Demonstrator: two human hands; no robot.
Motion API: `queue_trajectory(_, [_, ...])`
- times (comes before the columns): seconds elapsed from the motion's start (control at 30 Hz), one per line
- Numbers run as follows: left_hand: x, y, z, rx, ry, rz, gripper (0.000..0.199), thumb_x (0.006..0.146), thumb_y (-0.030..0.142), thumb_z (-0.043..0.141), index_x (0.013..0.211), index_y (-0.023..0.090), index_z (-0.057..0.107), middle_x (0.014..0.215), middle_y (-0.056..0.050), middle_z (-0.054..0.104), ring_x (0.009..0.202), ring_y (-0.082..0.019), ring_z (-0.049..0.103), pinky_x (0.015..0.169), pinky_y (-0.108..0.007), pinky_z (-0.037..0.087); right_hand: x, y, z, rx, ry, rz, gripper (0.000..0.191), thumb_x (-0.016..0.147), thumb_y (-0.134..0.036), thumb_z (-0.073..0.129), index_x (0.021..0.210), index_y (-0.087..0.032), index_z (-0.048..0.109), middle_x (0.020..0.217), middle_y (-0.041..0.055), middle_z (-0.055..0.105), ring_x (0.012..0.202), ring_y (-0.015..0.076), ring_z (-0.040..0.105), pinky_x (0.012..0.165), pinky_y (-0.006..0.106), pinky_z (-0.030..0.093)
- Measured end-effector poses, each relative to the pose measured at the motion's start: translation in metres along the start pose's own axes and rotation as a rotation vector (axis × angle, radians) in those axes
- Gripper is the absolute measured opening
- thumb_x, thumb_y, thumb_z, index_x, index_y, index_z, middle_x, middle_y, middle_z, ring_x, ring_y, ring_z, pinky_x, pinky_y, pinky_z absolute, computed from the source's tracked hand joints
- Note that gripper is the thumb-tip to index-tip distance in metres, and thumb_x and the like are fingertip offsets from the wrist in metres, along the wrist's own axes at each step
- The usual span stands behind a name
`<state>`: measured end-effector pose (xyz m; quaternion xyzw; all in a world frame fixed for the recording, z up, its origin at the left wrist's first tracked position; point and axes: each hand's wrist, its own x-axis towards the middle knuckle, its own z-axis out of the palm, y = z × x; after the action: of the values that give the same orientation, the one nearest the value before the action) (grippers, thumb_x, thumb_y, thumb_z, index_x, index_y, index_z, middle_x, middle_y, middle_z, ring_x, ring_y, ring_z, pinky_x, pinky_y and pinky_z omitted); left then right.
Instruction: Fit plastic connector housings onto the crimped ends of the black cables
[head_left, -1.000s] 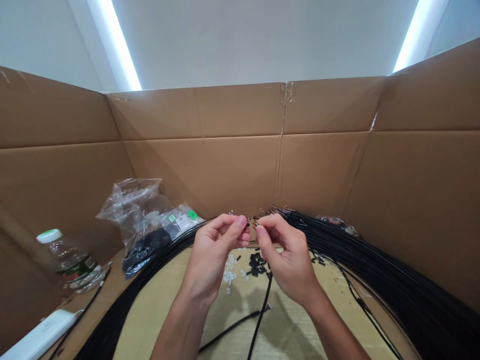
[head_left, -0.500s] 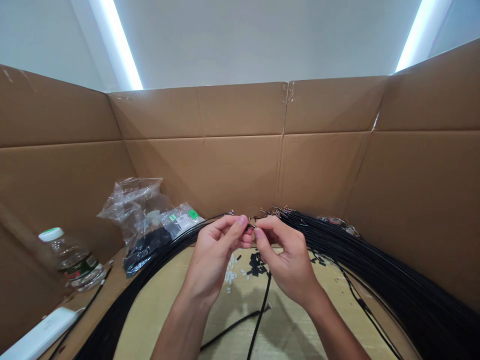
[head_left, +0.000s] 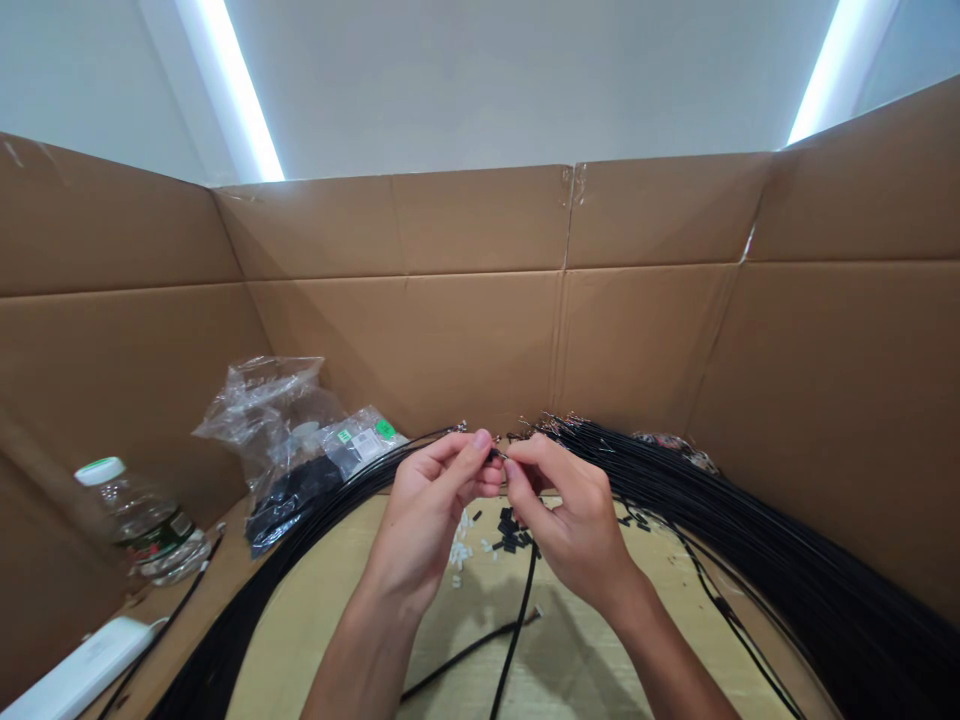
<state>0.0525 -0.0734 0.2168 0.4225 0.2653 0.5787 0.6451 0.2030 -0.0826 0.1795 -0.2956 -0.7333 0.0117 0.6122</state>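
Note:
My left hand [head_left: 431, 500] and my right hand [head_left: 570, 510] meet fingertip to fingertip above the middle of the work surface. Between thumb and forefinger, my left hand pinches a small dark piece [head_left: 494, 455], too small to make out fully. My right hand's fingers close on a thin end beside it. A black cable [head_left: 517, 630] rises from the near edge and passes out of sight behind my right hand. Under it lies another black cable length with a small pale connector [head_left: 536, 612]. Black tube pieces [head_left: 514, 530] and white bits [head_left: 460, 552] are scattered below my hands.
A thick bundle of black cables [head_left: 720, 530] with bare wire ends sweeps along the right; another bundle [head_left: 277, 580] curves along the left. Plastic bags [head_left: 281, 440], a bottle [head_left: 157, 535] and a white power strip [head_left: 82, 670] stand left. Cardboard walls [head_left: 420, 330] enclose the surface.
My right hand's fingertips have shifted slightly left at the join, and the upright cable has swung a little left. My left hand has barely moved.

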Motion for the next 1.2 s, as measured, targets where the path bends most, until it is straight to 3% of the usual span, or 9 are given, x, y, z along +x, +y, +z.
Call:
queue_trajectory(0.33, [0.001, -0.001, -0.003, 0.052, 0.027, 0.066, 0.047, 0.058, 0.047, 0.113, 0.080, 0.015, 0.086, 0.072, 0.001, 0.077, 0.064, -0.007, 0.071, 0.066, -0.015, 0.063, 0.001, 0.001, -0.002, -0.023, -0.008, -0.026, 0.016, 0.108, -0.009, 0.060, 0.101, -0.021, 0.067, 0.085, -0.0030, 0.065, 0.072, 0.0108, 0.061, 0.067, 0.023, 0.046])
queue_trajectory(1.2, [-0.001, -0.001, -0.011, 0.197, 0.001, 0.160, 0.034, 0.074, 0.042, 0.106, 0.086, 0.017, 0.086, 0.077, -0.002, 0.081, 0.073, -0.011, 0.075, 0.072, -0.015, 0.062, 0.001, -0.001, -0.004, 0.085, -0.022, 0.109, 0.015, 0.105, -0.013, 0.062, 0.093, -0.021, 0.068, 0.080, -0.0036, 0.061, 0.069, 0.0112, 0.054, 0.066, 0.026, 0.041])
